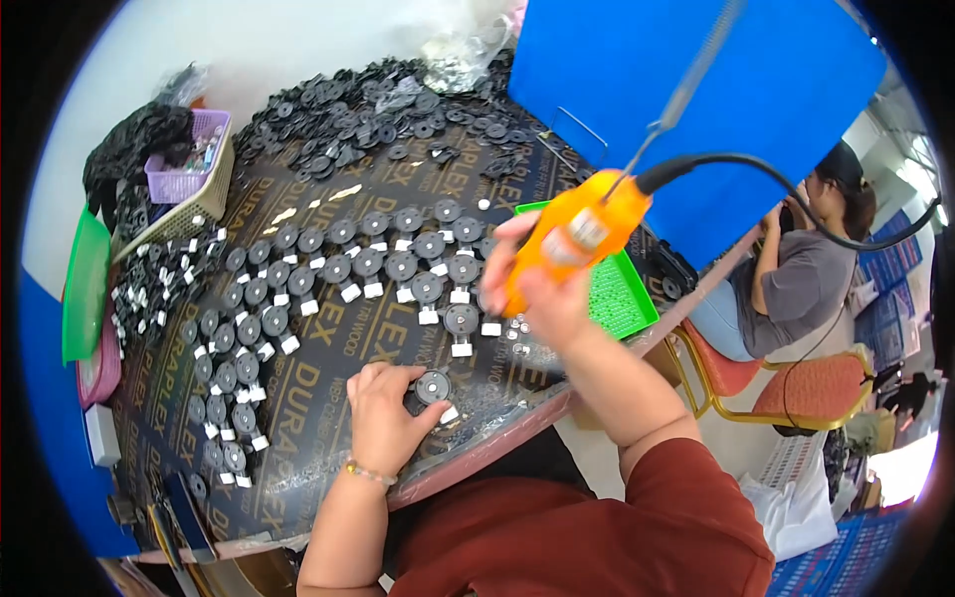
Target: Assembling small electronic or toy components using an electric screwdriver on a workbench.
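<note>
Presses on a round black part (433,386) with the left hand (383,418), fingers bent around it, keeping it flat on the dark table (318,343) close to the near edge. Grips an orange power tool (577,234) tight in the right hand (542,284), up over the table, a bit to the right of the held part and not touching it. Cannot see the tool's tip behind the hand.

Looks like the step of getting one part ready for the tool: part pinned down, tool lifted and waiting. Seems to need, for the next move, bringing the tool over to the left and down, straight onto the middle of the part, with the left fingers kept out of the way.

Nearby: neat rows of parts (328,269) with little white ends across the table, a big pile of black discs (398,109) at the far side, a green tray (622,298) just behind the right hand, and a basket (189,184) at the far left. Off to the right, another person (796,269) on a chair, well apart.
</note>
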Demonstrator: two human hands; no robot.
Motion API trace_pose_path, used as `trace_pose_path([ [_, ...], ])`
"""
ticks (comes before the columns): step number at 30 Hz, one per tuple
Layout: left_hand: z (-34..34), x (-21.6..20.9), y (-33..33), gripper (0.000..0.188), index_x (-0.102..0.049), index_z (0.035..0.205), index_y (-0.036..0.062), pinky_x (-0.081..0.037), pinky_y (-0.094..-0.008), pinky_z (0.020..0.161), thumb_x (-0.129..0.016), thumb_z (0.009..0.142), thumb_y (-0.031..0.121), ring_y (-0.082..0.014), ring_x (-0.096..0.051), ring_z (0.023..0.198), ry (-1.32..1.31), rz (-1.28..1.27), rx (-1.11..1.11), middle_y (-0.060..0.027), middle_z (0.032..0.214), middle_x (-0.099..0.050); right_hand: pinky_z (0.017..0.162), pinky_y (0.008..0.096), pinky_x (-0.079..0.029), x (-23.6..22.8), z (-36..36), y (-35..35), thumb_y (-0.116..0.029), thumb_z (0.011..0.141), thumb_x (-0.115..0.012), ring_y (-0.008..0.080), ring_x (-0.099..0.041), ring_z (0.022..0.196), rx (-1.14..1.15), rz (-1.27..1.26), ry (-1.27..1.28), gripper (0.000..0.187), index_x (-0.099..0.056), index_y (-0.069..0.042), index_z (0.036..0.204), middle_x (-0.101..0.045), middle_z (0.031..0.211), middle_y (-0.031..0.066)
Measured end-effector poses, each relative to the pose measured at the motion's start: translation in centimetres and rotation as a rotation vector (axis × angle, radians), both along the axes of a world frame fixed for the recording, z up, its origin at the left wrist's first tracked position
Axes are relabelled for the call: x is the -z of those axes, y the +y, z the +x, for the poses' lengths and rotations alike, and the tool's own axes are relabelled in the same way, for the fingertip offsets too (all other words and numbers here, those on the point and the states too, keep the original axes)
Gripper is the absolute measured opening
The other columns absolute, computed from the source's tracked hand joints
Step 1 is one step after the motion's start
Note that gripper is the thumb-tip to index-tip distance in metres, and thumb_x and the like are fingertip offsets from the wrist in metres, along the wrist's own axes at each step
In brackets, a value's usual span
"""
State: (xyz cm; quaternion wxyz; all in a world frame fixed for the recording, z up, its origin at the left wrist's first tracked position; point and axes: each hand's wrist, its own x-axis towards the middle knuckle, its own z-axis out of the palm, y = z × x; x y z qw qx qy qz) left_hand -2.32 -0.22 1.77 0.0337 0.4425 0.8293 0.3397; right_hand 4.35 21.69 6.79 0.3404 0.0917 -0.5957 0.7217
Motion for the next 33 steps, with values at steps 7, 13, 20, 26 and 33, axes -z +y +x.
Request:
trace_pose_path([
  [7, 0.3, 0.0, 1.0, 0.043, -0.064, 0.094, 0.0094, -0.034, -0.0391, 0.089, -0.082, 0.057, 0.022, -0.0272, -0.052, 0.1, 0.042, 0.024, 0.099, -0.0044, 0.093, -0.063, 0.051, 0.023, -0.044, 0.7, 0.8, 10.7, -0.014, 0.083, -0.068, 0.008, -0.055, 0.055, 0.603, 0.16, -0.175, 0.025, -0.052, -0.004, 0.099, -0.057, 0.072, 0.0022],
  [13, 0.0, 0.1, 0.8, 0.045, -0.063, 0.095, 0.0097, -0.033, -0.0403, 0.09, -0.082, 0.056, 0.022, -0.027, -0.051, 0.101, 0.089, 0.009, 0.098, -0.0031, 0.097, -0.062, 0.055, 0.0244, -0.046, 2.1, 0.9, 11.2, -0.014, 0.088, -0.063, 0.0111, -0.057, 0.057, 0.656, 0.202, -0.196, 0.02, -0.051, -0.003, 0.1, -0.059, 0.074, 0.0065],
  [20, -0.2, 0.1, 0.8, 0.044, -0.063, 0.094, 0.0099, -0.033, -0.0404, 0.091, -0.082, 0.057, 0.022, -0.0266, -0.051, 0.104, 0.077, 0.012, 0.091, -0.0035, 0.099, -0.062, 0.052, 0.0227, -0.045, 2.5, 0.9, 11.6, -0.017, 0.084, -0.069, 0.009, -0.056, 0.056, 0.66, 0.145, -0.192, 0.026, -0.051, -0.004, 0.099, -0.059, 0.075, 0.0048],
  [26, -0.1, 0.1, 0.8, 0.044, -0.063, 0.095, 0.0101, -0.033, -0.0402, 0.092, -0.082, 0.058, 0.023, -0.0263, -0.05, 0.105, 0.083, 0.018, 0.092, -0.0033, 0.101, -0.061, 0.053, 0.0225, -0.046, 2.5, 1.3, 11.6, -0.015, 0.085, -0.068, 0.0097, -0.056, 0.057, 0.653, 0.162, -0.177, 0.026, -0.05, -0.004, 0.101, -0.059, 0.075, 0.0047],
  [33, -0.4, 0.9, 0.3, 0.044, -0.063, 0.096, 0.0112, -0.034, -0.0397, 0.09, -0.082, 0.06, 0.026, -0.0251, -0.051, 0.104, 0.08, 0.043, 0.092, -0.0025, 0.1, -0.061, 0.054, 0.0284, -0.047, -0.3, 2.4, 8.8, -0.027, 0.091, -0.06, 0.0146, -0.055, 0.058, 0.532, 0.168, 0.055, 0.029, -0.05, -0.004, 0.107, -0.058, 0.077, 0.0092],
])
